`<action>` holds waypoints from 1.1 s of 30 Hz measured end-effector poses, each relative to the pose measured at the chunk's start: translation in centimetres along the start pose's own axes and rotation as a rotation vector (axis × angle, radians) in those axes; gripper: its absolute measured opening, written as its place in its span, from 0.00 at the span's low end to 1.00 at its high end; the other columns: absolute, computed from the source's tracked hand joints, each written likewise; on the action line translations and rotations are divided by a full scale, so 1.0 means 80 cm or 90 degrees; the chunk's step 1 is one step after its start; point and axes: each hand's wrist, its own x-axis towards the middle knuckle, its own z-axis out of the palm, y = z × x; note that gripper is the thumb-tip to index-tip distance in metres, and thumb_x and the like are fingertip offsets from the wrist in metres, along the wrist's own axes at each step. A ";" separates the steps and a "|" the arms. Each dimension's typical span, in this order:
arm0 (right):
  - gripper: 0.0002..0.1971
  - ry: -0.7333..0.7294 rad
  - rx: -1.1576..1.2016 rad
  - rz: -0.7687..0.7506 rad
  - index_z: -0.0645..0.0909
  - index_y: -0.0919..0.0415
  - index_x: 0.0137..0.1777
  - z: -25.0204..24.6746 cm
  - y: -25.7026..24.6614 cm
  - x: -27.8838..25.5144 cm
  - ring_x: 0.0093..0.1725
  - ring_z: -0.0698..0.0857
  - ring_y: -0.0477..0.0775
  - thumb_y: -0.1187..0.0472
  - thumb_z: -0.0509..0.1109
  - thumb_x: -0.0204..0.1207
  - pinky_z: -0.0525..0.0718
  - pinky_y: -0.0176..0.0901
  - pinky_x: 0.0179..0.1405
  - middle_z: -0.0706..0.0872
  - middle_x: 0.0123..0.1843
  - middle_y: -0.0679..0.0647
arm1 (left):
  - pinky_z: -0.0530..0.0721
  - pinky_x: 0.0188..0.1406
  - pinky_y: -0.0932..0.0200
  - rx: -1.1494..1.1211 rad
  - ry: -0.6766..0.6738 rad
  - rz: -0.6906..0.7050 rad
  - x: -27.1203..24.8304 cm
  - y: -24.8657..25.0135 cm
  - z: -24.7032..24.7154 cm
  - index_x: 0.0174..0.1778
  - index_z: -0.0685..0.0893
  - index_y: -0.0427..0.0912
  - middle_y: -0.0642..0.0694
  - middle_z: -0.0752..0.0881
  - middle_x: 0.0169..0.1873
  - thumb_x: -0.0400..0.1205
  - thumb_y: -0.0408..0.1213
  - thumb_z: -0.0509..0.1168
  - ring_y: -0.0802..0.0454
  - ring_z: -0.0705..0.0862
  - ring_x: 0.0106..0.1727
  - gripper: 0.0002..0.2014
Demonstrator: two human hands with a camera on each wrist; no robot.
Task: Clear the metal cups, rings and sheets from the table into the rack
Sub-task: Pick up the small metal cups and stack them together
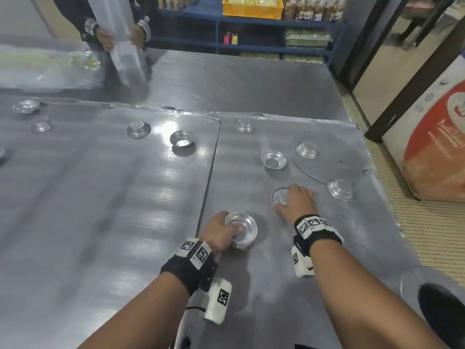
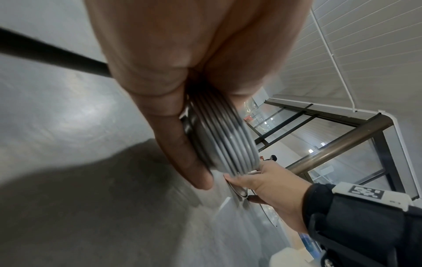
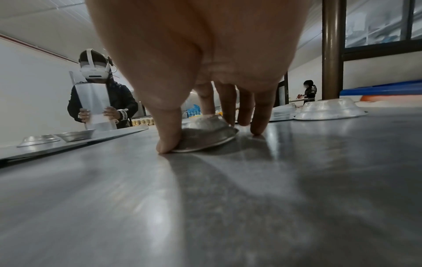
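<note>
Big steel table (image 1: 251,79), two flat metal sheets (image 1: 105,197) laid side by side across it, and a round metal disc (image 1: 334,165) on the right-hand one. Loose metal cups (image 1: 273,159) are scattered over both sheets, some upside down. Left hand (image 1: 219,233) curls around a nested stack of cups (image 1: 241,229), thumb hooked inside the top one. Right hand (image 1: 295,201) is down on the right sheet, thumb and fingertips pinching the rim of one upside-down cup (image 3: 205,133), tipping it.
</note>
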 end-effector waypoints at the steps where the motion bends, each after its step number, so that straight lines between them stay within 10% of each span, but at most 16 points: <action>1: 0.31 0.004 0.024 0.002 0.74 0.61 0.63 -0.001 -0.001 -0.003 0.65 0.75 0.66 0.47 0.79 0.65 0.74 0.53 0.64 0.80 0.63 0.62 | 0.87 0.56 0.37 0.001 0.004 -0.005 -0.001 -0.001 0.000 0.50 0.85 0.43 0.39 0.90 0.45 0.63 0.43 0.71 0.36 0.89 0.52 0.19; 7: 0.27 0.093 0.194 0.008 0.72 0.62 0.63 -0.012 -0.019 -0.041 0.61 0.79 0.66 0.57 0.79 0.67 0.78 0.52 0.57 0.78 0.61 0.62 | 0.87 0.55 0.33 -0.013 -0.003 -0.017 0.006 -0.023 -0.005 0.50 0.85 0.48 0.40 0.91 0.46 0.55 0.53 0.73 0.36 0.89 0.52 0.27; 17: 0.33 0.258 0.426 -0.113 0.75 0.49 0.61 -0.023 -0.074 -0.152 0.53 0.82 0.47 0.50 0.86 0.58 0.82 0.39 0.59 0.75 0.58 0.48 | 0.87 0.45 0.23 -0.136 -0.074 -0.076 -0.058 0.007 -0.026 0.56 0.82 0.37 0.29 0.85 0.53 0.64 0.40 0.76 0.27 0.87 0.53 0.25; 20: 0.33 0.271 0.462 -0.132 0.73 0.48 0.60 -0.017 -0.084 -0.186 0.55 0.83 0.46 0.50 0.87 0.58 0.82 0.37 0.61 0.77 0.58 0.48 | 0.91 0.38 0.36 -0.208 -0.078 -0.104 -0.068 0.006 -0.032 0.60 0.82 0.34 0.31 0.85 0.54 0.80 0.45 0.72 0.33 0.87 0.49 0.20; 26: 0.32 0.219 0.554 -0.137 0.72 0.42 0.56 0.013 -0.098 -0.238 0.60 0.86 0.47 0.52 0.88 0.57 0.86 0.47 0.64 0.82 0.60 0.49 | 0.87 0.49 0.33 -0.240 -0.182 -0.113 -0.089 0.004 -0.051 0.60 0.88 0.39 0.30 0.89 0.56 0.77 0.66 0.64 0.34 0.88 0.52 0.32; 33: 0.31 0.191 0.578 -0.112 0.73 0.41 0.56 0.025 -0.117 -0.282 0.60 0.87 0.41 0.55 0.88 0.58 0.86 0.45 0.63 0.86 0.59 0.42 | 0.90 0.45 0.39 -0.201 -0.189 -0.085 -0.104 -0.001 -0.062 0.63 0.83 0.30 0.29 0.90 0.53 0.79 0.42 0.73 0.36 0.90 0.45 0.22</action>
